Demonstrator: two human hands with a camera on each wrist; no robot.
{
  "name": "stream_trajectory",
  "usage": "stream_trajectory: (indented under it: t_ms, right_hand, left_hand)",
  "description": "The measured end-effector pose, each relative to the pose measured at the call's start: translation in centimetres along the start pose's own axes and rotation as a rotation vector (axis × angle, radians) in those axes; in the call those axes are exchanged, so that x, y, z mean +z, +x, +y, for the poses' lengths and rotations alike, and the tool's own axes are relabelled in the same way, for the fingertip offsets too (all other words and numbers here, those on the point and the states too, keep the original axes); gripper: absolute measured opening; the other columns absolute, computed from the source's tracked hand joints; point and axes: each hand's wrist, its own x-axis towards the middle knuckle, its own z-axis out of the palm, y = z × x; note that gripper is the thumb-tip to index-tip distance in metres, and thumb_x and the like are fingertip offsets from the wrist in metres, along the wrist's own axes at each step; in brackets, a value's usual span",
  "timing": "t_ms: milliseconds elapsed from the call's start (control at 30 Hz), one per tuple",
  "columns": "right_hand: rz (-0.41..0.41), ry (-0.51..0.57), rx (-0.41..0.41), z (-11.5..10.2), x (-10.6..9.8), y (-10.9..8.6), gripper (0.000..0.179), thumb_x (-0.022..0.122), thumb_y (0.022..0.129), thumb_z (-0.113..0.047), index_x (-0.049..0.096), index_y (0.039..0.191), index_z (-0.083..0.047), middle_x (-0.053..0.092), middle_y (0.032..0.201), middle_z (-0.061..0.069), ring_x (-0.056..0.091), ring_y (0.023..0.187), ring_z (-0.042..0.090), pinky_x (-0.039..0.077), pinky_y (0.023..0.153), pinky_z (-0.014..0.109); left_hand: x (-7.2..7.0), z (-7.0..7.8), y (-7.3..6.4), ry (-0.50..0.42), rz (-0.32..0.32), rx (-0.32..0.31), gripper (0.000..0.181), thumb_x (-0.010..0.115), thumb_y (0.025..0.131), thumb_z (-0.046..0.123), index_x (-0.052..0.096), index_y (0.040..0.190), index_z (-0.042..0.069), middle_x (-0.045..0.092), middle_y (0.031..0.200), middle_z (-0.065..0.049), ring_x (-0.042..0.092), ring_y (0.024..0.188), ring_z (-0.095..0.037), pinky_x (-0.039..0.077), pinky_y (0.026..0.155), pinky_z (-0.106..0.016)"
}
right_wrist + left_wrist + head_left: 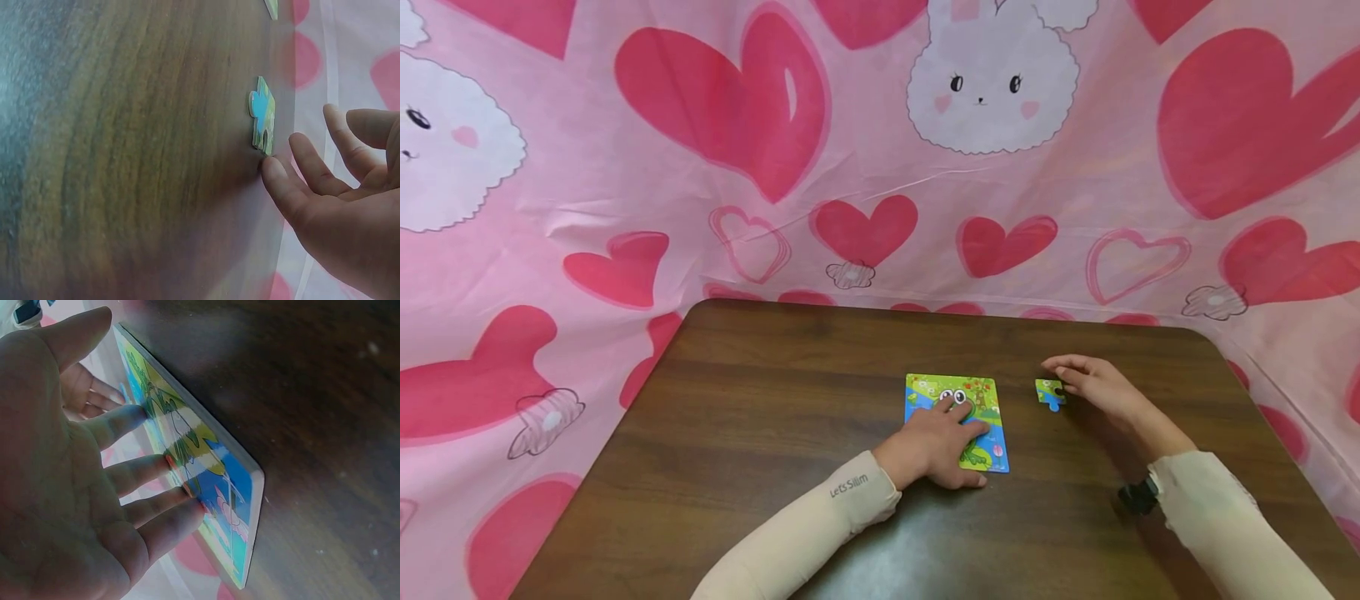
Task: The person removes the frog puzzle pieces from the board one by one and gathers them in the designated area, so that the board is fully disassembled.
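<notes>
A frog jigsaw puzzle (996, 415) lies flat on the brown table, and my left hand (936, 442) rests on it with fingers spread. In the left wrist view, the fingertips of the left hand (81, 481) meet the puzzle's glossy face (234, 481). To the right lies a single green-and-blue jigsaw piece (1048, 392), apart from the puzzle. My right hand (1101, 387) is at this piece's right side. In the right wrist view, one fingertip of the right hand (344, 181) is at the lower end of the piece (262, 119); whether they touch, I cannot tell. Its other fingers are loosely bent, gripping nothing.
The brown wooden table (760, 400) has rounded far corners. Behind and beside it hangs a pink cloth (880, 150) with red hearts and white rabbits. A dark band (1138, 497) sits at the right wrist.
</notes>
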Motion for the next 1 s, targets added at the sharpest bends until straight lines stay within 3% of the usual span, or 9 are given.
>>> stream_trajectory:
  t_ms: [133,400,600,700,800,900,1000]
  right_hand:
    - [0.008,0.004,-0.018,0.0,-0.3,-0.1,0.046,0.045,0.109,-0.027,0.052,0.141,0.007,0.045,0.151,0.03,0.05,0.108,-0.017,0.051,0.091,0.013]
    - [0.021,0.019,-0.037,0.0,-0.9,0.1,0.046,0.046,0.109,-0.024,0.05,0.14,0.009,0.046,0.149,0.033,0.054,0.107,-0.014,0.052,0.089,0.016]
    - [0.02,0.016,-0.035,-0.2,-0.9,0.2,0.05,0.046,0.109,-0.03,0.049,0.142,0.007,0.046,0.15,0.031,0.054,0.108,-0.013,0.053,0.09,0.018]
    - [0.022,0.016,-0.032,-0.5,-0.8,0.3,0.051,0.046,0.109,-0.032,0.049,0.143,0.006,0.046,0.15,0.031,0.058,0.113,-0.004,0.053,0.092,0.02]
    - [0.027,0.012,-0.027,-0.9,-0.6,0.3,0.051,0.046,0.109,-0.032,0.049,0.143,0.005,0.047,0.15,0.03,0.059,0.123,0.016,0.054,0.094,0.022]
    - [0.028,-0.002,-0.023,-1.3,-0.2,0.4,0.051,0.044,0.109,-0.034,0.05,0.144,0.003,0.048,0.15,0.029,0.053,0.132,0.036,0.054,0.096,0.026]
    - [0.025,-0.009,-0.03,-1.7,0.1,0.5,0.051,0.044,0.109,-0.035,0.05,0.144,0.002,0.047,0.151,0.028,0.048,0.137,0.043,0.054,0.099,0.032]
  left_hand:
    - [0.0,0.1,0.0,0.009,-0.001,-0.001,0.075,0.061,0.086,0.072,0.04,0.153,0.044,0.03,0.165,0.007,0.026,0.155,-0.022,0.044,0.109,-0.047]
    - [-0.3,0.3,-0.1,-0.008,0.005,0.006,0.074,0.063,0.088,0.067,0.04,0.153,0.041,0.031,0.165,0.004,0.027,0.155,-0.025,0.044,0.11,-0.048]
    - [-0.1,0.8,-0.1,0.046,0.043,0.02,0.071,0.063,0.089,0.065,0.045,0.151,0.036,0.041,0.158,0.0,0.038,0.147,-0.028,0.047,0.108,-0.042]
    - [0.0,1.0,-0.1,0.093,0.067,0.029,0.071,0.062,0.089,0.066,0.047,0.15,0.033,0.045,0.154,-0.002,0.043,0.141,-0.027,0.047,0.107,-0.037]
    - [0.2,1.3,-0.2,0.128,0.085,0.028,0.071,0.061,0.09,0.066,0.047,0.15,0.031,0.046,0.152,-0.003,0.046,0.138,-0.025,0.047,0.106,-0.035]
    - [0.4,1.6,-0.3,0.153,0.092,0.015,0.072,0.06,0.091,0.066,0.046,0.151,0.029,0.046,0.151,-0.004,0.046,0.137,-0.025,0.047,0.107,-0.035]
    - [0.5,2.0,-0.6,0.192,0.101,-0.008,0.073,0.058,0.092,0.067,0.044,0.153,0.029,0.045,0.152,-0.004,0.046,0.137,-0.023,0.047,0.107,-0.035]
